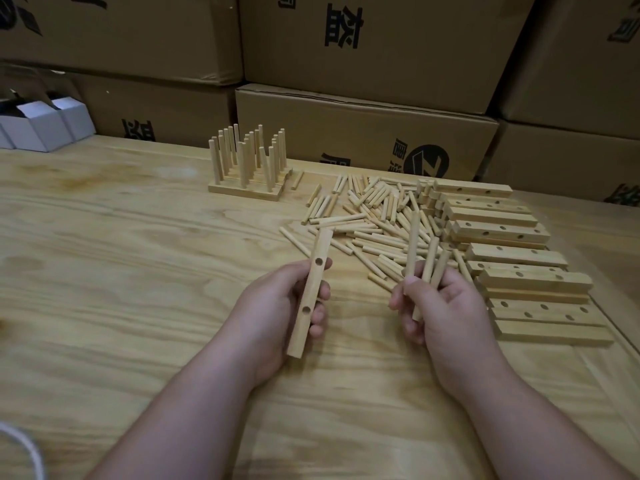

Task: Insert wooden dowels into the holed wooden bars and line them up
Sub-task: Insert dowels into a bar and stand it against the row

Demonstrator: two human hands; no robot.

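Left hand [287, 306] grips one holed bar [309, 293], fingers curled round its middle, bar held above the desk [121, 254] and running near-vertical in view, top end tipped slightly right. Two holes visible on its face, both empty.

Right hand [440, 306] holds three dowels [427, 263], thumb and fingers closed round their lower parts, upper ends fanned out pointing away from the person. Dowels and bar are apart, hands side by side, a gap between them.

Loose dowel pile [367, 220] lies on the desk just beyond both hands, toward the far right side. Bar stack [502, 233] sits right of the pile, along the desk's right edge, bars lying roughly parallel, holes up on most.

Finished bars [247, 168], dowels standing upright in them, lined up side by side near the far edge, left of the pile and well apart from the hands. One stray dowel [297, 180] lies just beside them on the right.

Cardboard boxes [363, 133] stacked behind the desk. White boxes [41, 124] at the far left corner.
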